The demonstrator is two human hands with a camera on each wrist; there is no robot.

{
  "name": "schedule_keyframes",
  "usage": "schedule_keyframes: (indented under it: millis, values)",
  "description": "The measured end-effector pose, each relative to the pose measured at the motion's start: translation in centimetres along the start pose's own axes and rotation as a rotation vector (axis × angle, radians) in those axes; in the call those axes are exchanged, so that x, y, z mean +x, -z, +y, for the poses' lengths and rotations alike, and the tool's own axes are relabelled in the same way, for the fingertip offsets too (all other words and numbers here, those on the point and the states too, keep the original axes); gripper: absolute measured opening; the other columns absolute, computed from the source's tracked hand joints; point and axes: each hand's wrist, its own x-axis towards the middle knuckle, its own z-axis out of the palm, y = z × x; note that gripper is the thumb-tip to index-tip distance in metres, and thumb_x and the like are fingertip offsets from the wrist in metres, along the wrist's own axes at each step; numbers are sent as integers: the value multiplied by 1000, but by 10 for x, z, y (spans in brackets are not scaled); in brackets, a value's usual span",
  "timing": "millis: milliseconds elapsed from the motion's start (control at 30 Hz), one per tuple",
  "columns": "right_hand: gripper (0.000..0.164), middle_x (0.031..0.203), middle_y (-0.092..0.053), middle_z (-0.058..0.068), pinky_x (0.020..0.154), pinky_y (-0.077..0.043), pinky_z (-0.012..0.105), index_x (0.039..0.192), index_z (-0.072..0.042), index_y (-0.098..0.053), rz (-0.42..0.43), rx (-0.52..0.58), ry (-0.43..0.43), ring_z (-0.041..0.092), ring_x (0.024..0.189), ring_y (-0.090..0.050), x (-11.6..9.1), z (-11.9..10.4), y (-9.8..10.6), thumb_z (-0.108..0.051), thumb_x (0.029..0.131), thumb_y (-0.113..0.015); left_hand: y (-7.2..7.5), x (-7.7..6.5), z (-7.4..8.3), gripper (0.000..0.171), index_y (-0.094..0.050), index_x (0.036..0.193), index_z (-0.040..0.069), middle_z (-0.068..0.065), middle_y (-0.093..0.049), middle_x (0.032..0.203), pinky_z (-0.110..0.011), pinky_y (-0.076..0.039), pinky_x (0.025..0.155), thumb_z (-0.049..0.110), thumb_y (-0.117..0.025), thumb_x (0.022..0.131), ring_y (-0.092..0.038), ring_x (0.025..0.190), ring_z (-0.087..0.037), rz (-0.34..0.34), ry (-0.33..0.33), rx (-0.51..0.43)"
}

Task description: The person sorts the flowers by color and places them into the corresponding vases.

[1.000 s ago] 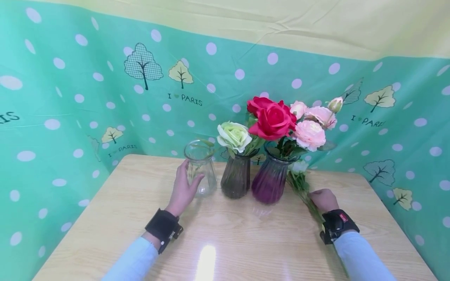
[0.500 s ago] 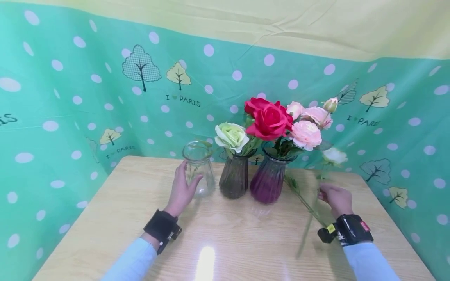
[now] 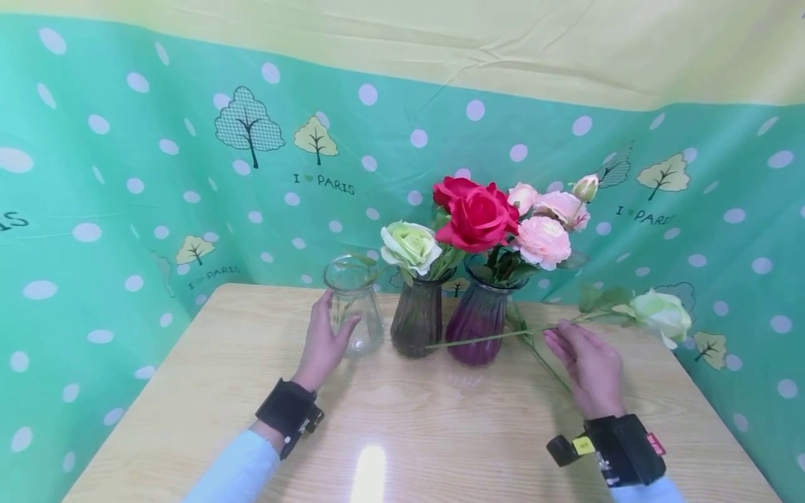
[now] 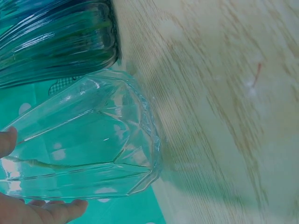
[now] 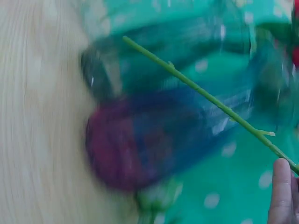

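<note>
My left hand (image 3: 325, 344) holds a clear glass vase (image 3: 367, 328) standing at the table's back left, thumb and fingers on either side of it. In the left wrist view one thin stem (image 4: 70, 165) shows inside this vase. My right hand (image 3: 590, 367) pinches the stem of a pale green-white rose (image 3: 662, 316) at the right. The rose lies nearly level, bloom pointing right. Its bare stem end points left and overlaps the purple vase (image 3: 476, 332) in the head view; the right wrist view shows that cut stem (image 5: 205, 94) up close.
Beside the clear vase stands a grey vase (image 3: 416, 321) with a light green rose (image 3: 410, 247). Red roses (image 3: 481, 218) and pink flowers (image 3: 543, 241) rise above the grey and purple vases. Another stem (image 3: 546, 362) lies on the wooden table (image 3: 440, 433) at right. A polka-dot curtain (image 3: 352, 112) hangs behind.
My right hand has picked up the white rose from the table beside the purple vase and turned it sideways, bloom swinging right. The left hand stays on the clear vase.
</note>
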Motion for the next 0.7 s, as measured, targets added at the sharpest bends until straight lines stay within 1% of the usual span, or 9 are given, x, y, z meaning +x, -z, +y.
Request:
schedule_keyframes:
  millis: [200,400,467,600,700]
  values:
    - [10,83,-72,11,78,-57,27,87,1,-70,-33,85,81,19,78,-72,-20,5,-37,3,88,-59,0,1,1,76,-17,146,0,-26,-27,146,-56,-32,110,27,-61,90,-33,133,-40,5,-7,15]
    - [7,85,-72,13,76,-58,30,86,4,-69,-9,145,189,21,78,-71,-28,12,-73,4,85,-62,1,2,2,76,-16,147,0,-27,-28,145,-56,-32,110,29,-60,91,-33,133,-41,9,-11,21]
    - [7,85,-72,15,75,-59,31,86,5,-69,-20,177,232,22,77,-72,-30,16,-82,6,84,-62,1,2,2,77,-16,147,1,-27,-28,145,-56,-32,110,30,-60,91,-33,133,-40,5,-4,23]
    - [8,84,-72,17,74,-59,34,87,9,-68,-92,236,337,25,76,-72,-35,22,-98,10,84,-60,0,1,2,77,-16,147,1,-26,-28,145,-55,-32,110,29,-61,90,-33,133,-40,-1,6,20]
    - [10,85,-72,17,76,-58,36,90,11,-67,-165,247,416,25,79,-72,-37,26,-108,11,85,-58,0,1,2,77,-16,147,1,-26,-28,145,-55,-32,110,29,-61,90,-33,133,-40,0,10,19]
